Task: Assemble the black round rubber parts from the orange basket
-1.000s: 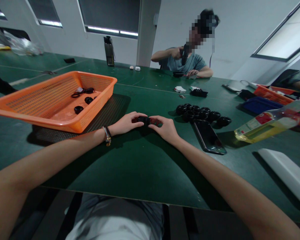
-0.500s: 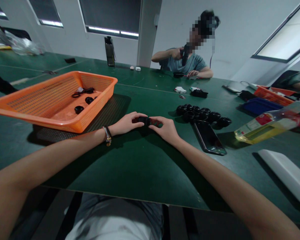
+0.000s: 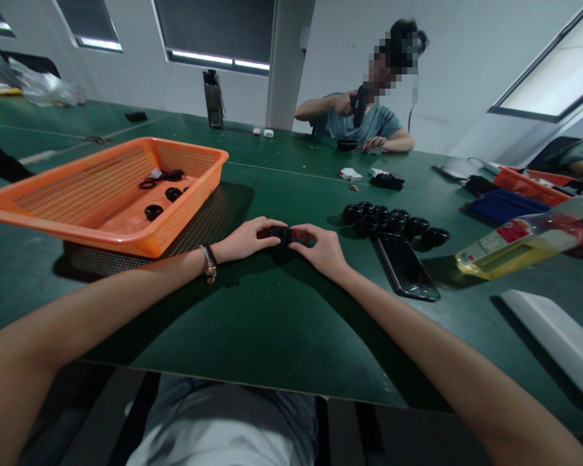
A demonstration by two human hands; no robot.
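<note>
Between my two hands, just above the green table (image 3: 272, 323), is a small black round part (image 3: 280, 234). My left hand (image 3: 247, 238) pinches its left side between thumb and fingers. On the other side, the thumb and fingertips of my right hand (image 3: 323, 247) close on its right edge. The exact kind of part is too dark to make out. Several similar black round parts (image 3: 396, 221) stand grouped to the right of my right hand. A few more black pieces (image 3: 153, 211) lie in the orange basket (image 3: 194, 213) on the left.
A phone (image 3: 408, 266) lies by the grouped parts. Right of it are a tilted bottle of yellow liquid (image 3: 505, 252), a white slab-like object (image 3: 554, 336) and a blue tray (image 3: 508, 205). A dark water bottle (image 3: 214, 100) stands at the back; across the table a person holds a dark tool.
</note>
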